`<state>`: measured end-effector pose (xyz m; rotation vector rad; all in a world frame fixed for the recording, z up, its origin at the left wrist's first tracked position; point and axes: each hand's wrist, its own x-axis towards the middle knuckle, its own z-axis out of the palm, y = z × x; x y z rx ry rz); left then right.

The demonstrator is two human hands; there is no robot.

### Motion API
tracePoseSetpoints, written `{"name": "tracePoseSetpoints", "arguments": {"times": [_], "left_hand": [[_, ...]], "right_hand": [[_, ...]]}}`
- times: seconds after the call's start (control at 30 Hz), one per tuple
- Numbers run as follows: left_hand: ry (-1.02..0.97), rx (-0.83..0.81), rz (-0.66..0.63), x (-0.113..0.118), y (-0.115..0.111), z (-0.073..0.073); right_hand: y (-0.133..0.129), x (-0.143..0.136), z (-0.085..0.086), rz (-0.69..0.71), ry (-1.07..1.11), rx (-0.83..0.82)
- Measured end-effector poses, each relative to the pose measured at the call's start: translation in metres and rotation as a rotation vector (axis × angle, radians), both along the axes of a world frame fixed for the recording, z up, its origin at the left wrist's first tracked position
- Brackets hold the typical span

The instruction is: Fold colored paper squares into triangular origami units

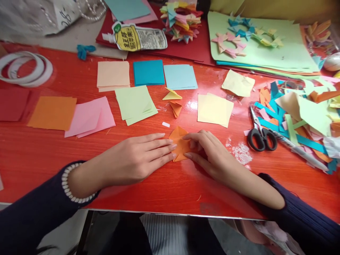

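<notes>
An orange paper (180, 143) with folded edges lies on the red table between my hands. My left hand (138, 157) is flat, its fingers stretched out, with the fingertips resting on the paper's left edge. My right hand (209, 150) is at the paper's right side, thumb and forefinger bent towards each other at its edge. Just beyond the paper lie a small folded orange piece (175, 108) and a small folded yellow piece (172, 94).
Paper stacks surround the work, among them green (135, 104), pink (89, 117) and pale yellow (214, 110). Black-handled scissors (261, 136) lie right, beside coloured scraps (305, 120). White tape rolls (25, 69) are far left; a pouch (138, 37) lies at the back.
</notes>
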<state>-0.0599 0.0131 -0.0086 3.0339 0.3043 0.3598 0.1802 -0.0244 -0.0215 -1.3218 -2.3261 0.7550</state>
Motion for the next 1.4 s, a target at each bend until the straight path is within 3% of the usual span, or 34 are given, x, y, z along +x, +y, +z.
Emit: {"name": "tracePoseSetpoints", "arguments": {"times": [0.2,0.6,0.87,0.97,1.07,1.23,1.4], "left_hand": [[-0.013,-0.053,0.013,0.001,-0.001,-0.001],[-0.012,0.068,0.08,0.016,-0.009,0.003],[0.013,0.013,0.095,0.01,-0.013,0.003],[0.004,-0.029,0.073,0.007,-0.009,0.004],[-0.008,-0.104,0.023,0.003,-0.002,0.004],[-0.078,-0.096,0.016,0.0,0.006,-0.001],[-0.056,0.001,0.053,0.003,0.004,-0.005]], "right_hand": [[0.0,0.0,0.001,-0.001,-0.021,-0.005],[0.001,0.0,0.001,0.012,-0.021,-0.033],[0.007,0.004,0.009,0.067,-0.022,-0.13],[0.01,0.016,0.014,0.157,0.02,-0.173],[0.015,0.028,0.014,0.284,0.002,-0.067],[0.018,0.035,0.009,0.509,-0.088,0.285],[0.012,0.033,0.009,0.543,-0.212,0.495]]}}
